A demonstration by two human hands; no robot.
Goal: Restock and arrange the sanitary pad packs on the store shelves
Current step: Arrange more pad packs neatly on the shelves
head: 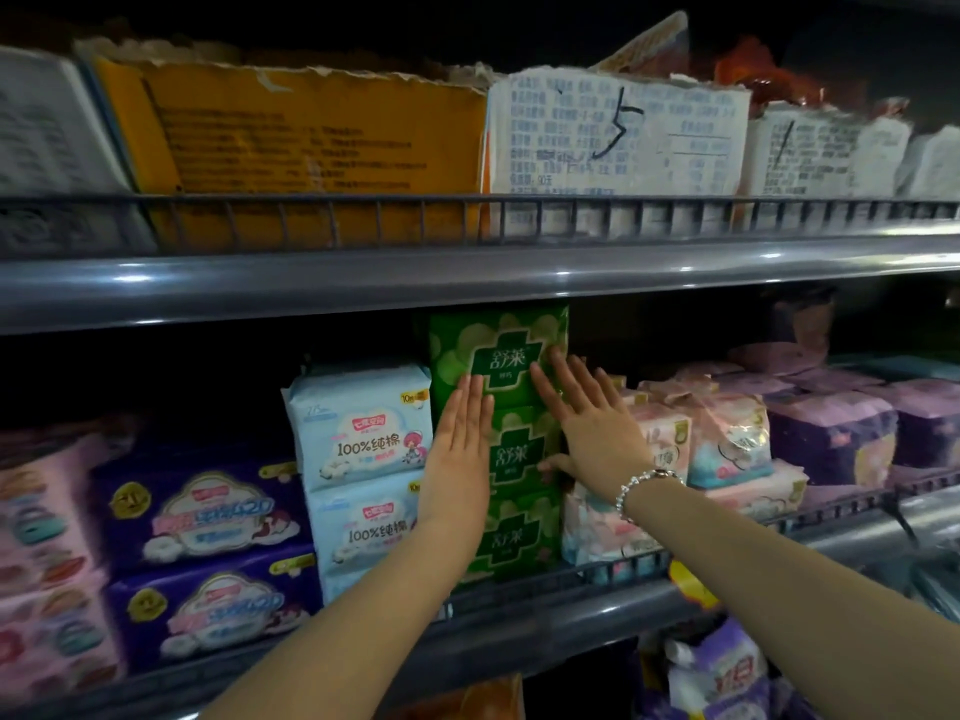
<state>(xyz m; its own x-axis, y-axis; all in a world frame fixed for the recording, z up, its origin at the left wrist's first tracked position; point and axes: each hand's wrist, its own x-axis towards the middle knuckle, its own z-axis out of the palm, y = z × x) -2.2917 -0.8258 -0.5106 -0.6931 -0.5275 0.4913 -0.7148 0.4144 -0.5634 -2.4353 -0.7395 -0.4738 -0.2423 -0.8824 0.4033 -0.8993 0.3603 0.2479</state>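
Both hands: flat on the front of a stack of green packs [498, 449], fingers straight, nothing gripped.
Left hand [462, 449]: palm and fingers pressed against the left part of the stack, fingers close together, tips reaching the top pack.
Right hand [592, 423]: fingers spread, laid over the right edge of the stack; thumb points left across the middle pack. A bead bracelet [644, 485] sits on this wrist.
Green packs: three, stacked upright on the middle shelf [519, 621], top one almost touching the shelf above.
Left neighbours: two pale blue packs [363, 433] stacked, touching the green stack; further left two dark purple packs [202, 517], then pink packs [41, 537] at the frame edge.
Right neighbours: pink packs [670, 439] leaning, untidy, just beside the green stack; purple packs [831, 433] beyond them.
Shelf front: low wire rail [841, 504] along the edge.
Upper shelf [467, 275]: torn yellow carton [311, 137] and white cartons [618, 132], one marked with a handwritten 5.
Below: more purple and white packs [727, 672], partly seen, dim.
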